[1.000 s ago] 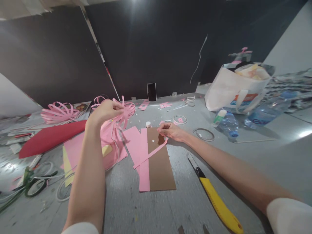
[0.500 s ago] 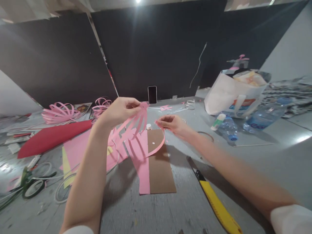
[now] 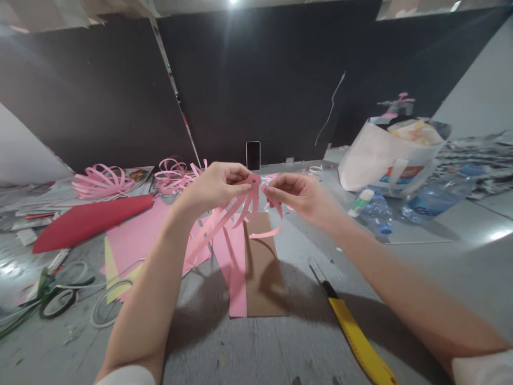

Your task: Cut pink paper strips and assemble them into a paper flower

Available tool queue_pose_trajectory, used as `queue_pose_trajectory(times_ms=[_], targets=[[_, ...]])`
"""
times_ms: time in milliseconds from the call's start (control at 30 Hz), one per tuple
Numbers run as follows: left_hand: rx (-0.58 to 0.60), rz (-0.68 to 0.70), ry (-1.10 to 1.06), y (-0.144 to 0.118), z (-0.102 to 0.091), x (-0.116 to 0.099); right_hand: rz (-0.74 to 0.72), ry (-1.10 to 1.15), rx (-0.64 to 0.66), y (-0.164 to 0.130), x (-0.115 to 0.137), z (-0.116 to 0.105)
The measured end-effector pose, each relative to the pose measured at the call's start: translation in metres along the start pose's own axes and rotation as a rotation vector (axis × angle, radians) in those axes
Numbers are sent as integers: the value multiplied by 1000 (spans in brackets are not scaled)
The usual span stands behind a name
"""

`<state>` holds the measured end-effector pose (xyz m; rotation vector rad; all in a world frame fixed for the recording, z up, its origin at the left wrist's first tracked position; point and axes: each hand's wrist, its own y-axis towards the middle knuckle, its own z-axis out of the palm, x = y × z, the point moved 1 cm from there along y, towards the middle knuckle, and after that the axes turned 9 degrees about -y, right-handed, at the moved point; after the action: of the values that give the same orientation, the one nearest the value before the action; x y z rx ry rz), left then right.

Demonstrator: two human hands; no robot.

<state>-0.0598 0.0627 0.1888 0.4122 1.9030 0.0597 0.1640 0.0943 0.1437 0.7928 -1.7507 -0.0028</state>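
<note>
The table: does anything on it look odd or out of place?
Yes, perhaps two things. The yellow cutter lies on the table with its blade out, which seems risky so close to working arms. The small bottle lies toppled, its cap low, rather than standing upright.

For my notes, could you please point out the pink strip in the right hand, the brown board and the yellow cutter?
Pink strip point(image 3: 272, 232), head view: its lower curve.
Brown board point(image 3: 264, 270), head view: middle of its face.
Yellow cutter point(image 3: 353, 327), head view: its handle.

Grey tabletop point(image 3: 204, 350) beneath yellow cutter point(image 3: 358, 337), bag point(image 3: 368, 155)
</note>
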Motion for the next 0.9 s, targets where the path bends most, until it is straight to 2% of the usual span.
queue_pose_trajectory(times_ms=[267, 567, 900], targets=[[42, -5, 36, -2, 7, -6, -7, 7, -12, -2, -1, 6], [0, -4, 104, -8, 8, -18, -2, -20, -25, -5, 0, 8], [3, 3, 129, -7, 9, -17, 6, -15, -42, -6, -3, 10]])
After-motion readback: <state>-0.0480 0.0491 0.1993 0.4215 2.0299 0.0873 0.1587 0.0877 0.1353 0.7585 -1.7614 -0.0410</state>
